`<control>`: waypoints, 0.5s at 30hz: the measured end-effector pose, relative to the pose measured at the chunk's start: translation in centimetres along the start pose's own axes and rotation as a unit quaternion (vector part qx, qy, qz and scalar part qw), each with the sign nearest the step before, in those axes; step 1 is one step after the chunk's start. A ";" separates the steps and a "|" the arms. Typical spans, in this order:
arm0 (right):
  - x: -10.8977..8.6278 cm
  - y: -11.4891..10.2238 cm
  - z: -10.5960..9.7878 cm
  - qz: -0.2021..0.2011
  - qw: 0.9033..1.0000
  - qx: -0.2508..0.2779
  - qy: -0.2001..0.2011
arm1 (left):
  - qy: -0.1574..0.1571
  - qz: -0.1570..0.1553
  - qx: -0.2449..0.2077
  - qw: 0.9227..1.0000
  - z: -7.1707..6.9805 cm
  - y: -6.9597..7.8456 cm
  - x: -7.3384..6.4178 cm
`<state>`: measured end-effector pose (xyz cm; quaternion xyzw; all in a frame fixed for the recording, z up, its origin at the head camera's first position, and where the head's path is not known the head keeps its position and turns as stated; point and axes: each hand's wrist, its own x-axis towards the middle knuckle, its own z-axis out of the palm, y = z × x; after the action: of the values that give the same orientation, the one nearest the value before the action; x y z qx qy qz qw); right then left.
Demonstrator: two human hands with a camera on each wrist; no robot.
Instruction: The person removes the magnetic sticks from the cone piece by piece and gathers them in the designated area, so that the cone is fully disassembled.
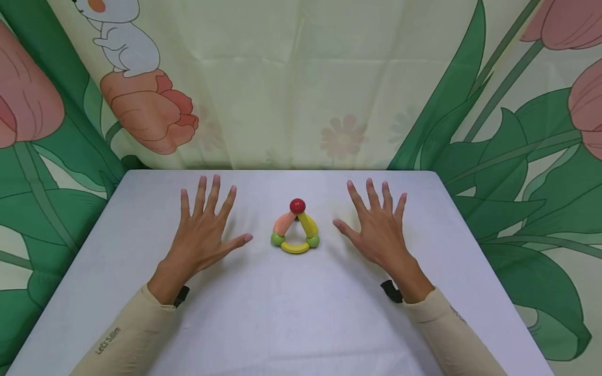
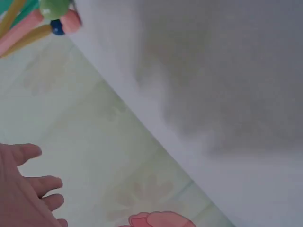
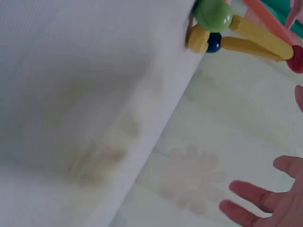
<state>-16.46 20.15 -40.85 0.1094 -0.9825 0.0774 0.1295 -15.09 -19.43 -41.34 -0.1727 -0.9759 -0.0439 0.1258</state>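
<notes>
A small pyramid of rods and balls point(image 1: 296, 248) stands on the white table between my hands. Its red ball point(image 1: 297, 206) forms the top; green balls point(image 1: 312, 241) mark the front corners, joined by a curved yellow rod. Pink and yellow rods rise to the top, and a dark blue ball point(image 3: 214, 42) at the back shows in both wrist views. To the left of the pyramid, my left hand point(image 1: 199, 243) hovers palm down with fingers spread, apart from it. My right hand point(image 1: 378, 237) mirrors it on the other side, fingers spread and holding nothing.
The white table point(image 1: 291, 324) extends around the pyramid, its far edge near a patterned curtain point(image 1: 291, 94) with tulips, leaves and a white cartoon animal. Both wrists carry dark straps point(image 1: 391, 291) beside beige sleeves point(image 1: 127, 334).
</notes>
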 end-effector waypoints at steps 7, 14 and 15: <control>0.2 -1.3 0.2 -0.040 0.981 0.186 0.027 | 0.047 0.027 -0.119 0.991 -0.9 2.0 1.4; 0.7 -2.6 0.7 -0.031 0.935 0.352 -0.023 | 0.084 0.060 -0.264 0.959 -1.3 4.7 2.8; 0.8 -2.8 0.9 -0.032 0.928 0.369 -0.028 | 0.088 0.064 -0.278 0.954 -1.2 5.1 3.0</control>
<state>-16.75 17.12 -41.13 0.1832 -0.8837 0.4271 0.0549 -15.77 -13.81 -39.13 -0.2584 -0.8972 -0.3201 0.1605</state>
